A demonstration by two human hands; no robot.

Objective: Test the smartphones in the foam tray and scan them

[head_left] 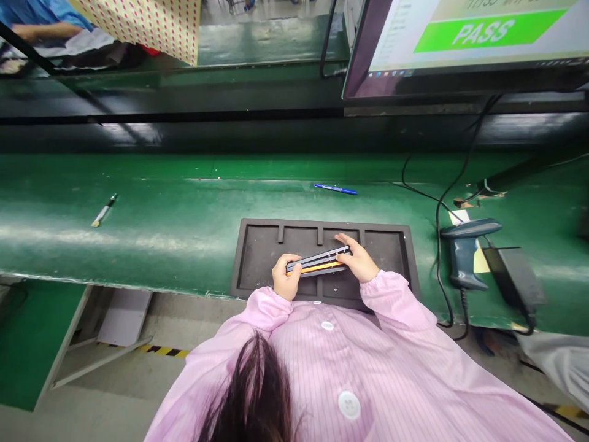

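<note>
Between my two hands is a small stack of thin, flat, phone-like devices (317, 262), seen edge-on. Most edges are dark or grey, and one is orange. My left hand (286, 275) grips the left end, its thumb across the near edge. Closed around the right end is my right hand (359, 261), with its thumb on the near edge and a finger stretched out behind. The stack is held over a black shallow tray (257, 245) with dividers along its far side. What the devices' faces look like is hidden.
A barcode scanner (464, 252) with cables lies right of the tray, beside a black box (518, 276). A blue pen (335, 189) lies behind the tray, and a white-and-black pen (105, 210) at left. A monitor (460, 67) showing PASS overhangs the back. Another person's arm (46, 31) is at far left.
</note>
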